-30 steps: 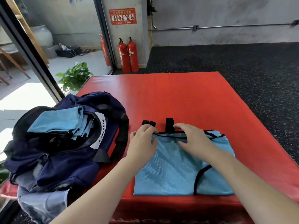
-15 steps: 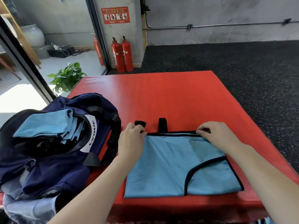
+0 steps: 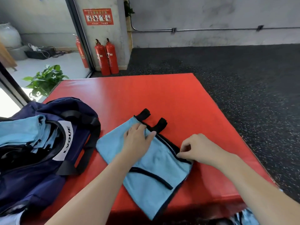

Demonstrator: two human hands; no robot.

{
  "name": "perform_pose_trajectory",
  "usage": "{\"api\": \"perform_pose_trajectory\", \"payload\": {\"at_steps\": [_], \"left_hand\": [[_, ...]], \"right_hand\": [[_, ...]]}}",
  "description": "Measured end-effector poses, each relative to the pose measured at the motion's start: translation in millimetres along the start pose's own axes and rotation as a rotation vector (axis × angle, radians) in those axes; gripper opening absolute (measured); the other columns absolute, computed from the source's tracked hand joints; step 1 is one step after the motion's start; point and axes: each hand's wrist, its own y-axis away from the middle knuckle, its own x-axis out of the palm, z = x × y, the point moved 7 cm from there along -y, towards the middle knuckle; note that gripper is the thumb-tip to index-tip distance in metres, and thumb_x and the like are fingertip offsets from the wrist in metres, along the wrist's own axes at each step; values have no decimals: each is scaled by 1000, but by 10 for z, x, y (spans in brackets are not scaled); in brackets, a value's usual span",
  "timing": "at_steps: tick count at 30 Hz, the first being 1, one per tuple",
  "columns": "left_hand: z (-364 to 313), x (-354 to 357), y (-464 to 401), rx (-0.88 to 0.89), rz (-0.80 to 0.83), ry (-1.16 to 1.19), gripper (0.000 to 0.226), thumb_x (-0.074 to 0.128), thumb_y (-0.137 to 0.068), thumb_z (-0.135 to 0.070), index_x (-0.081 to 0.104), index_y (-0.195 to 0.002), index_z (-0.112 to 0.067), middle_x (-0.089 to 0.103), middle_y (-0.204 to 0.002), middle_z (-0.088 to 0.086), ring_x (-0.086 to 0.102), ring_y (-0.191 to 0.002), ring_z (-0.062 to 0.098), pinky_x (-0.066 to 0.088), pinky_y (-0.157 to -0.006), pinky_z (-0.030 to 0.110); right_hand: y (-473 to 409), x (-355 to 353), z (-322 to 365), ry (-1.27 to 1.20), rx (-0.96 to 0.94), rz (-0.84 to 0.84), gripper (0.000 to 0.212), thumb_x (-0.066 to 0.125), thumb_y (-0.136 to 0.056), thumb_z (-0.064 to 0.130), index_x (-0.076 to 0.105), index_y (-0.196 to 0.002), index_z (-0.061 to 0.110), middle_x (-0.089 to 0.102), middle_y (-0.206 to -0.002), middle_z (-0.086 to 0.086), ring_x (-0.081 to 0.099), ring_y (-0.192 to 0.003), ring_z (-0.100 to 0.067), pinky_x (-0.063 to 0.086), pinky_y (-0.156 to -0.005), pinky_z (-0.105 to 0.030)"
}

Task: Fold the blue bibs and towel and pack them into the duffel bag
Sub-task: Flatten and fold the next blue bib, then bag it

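Underneath, red mat [image 3: 162,95]; speckled floor [image 3: 243,70].

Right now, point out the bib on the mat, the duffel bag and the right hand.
bib [image 3: 152,181]: head view, blue front panel.
duffel bag [image 3: 32,181]: head view, navy side wall.
right hand [image 3: 199,149]: head view, back of hand.

red mat [image 3: 162,95] bare beyond bib [image 3: 155,161], duffel bag [image 3: 48,159] blocking left side

One head-worn wide-angle camera looks forward and down, close over the red mat [image 3: 162,95], taking in both forearms near the lens and the far wall [image 3: 211,17] beyond.
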Motion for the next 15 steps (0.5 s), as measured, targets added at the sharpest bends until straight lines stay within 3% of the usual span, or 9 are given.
{"api": "perform_pose_trajectory", "payload": {"at_steps": [3,6,11,15], "left_hand": [[-238,204,24,59,124,-119,67,37,-96,-69,41,-149,-28,35,-154,0,19,-150,22,11,-120,49],[-430,379,81,104,254,-238,69,28,-95,-74,25,-156,-41,14,-166,5,3,-153,30,1,-119,58],[-632,393,179,138,269,-218,66,30,-98,-70,25,-156,-39,13,-166,9,2,-154,30,0,-120,58],[-663,248,322,192,235,-184,63,36,-99,-66,30,-155,-37,18,-165,8,10,-153,26,3,-122,53]], "right_hand": [[133,142,49,-15,-49,71,21,77,-76,52,75,-71,32,71,-67,16,65,-63,-3,54,-66,-31],[220,199,-3,-15,-64,95,28,73,-70,64,73,-71,36,71,-69,10,67,-65,-11,55,-66,-37],[346,191,-60,22,-81,49,35,68,-66,69,69,-73,35,70,-72,11,64,-70,-7,55,-71,-40],[495,139,10,52,-151,-11,22,72,-77,53,70,-80,32,63,-81,18,58,-80,2,51,-77,-30]]}}
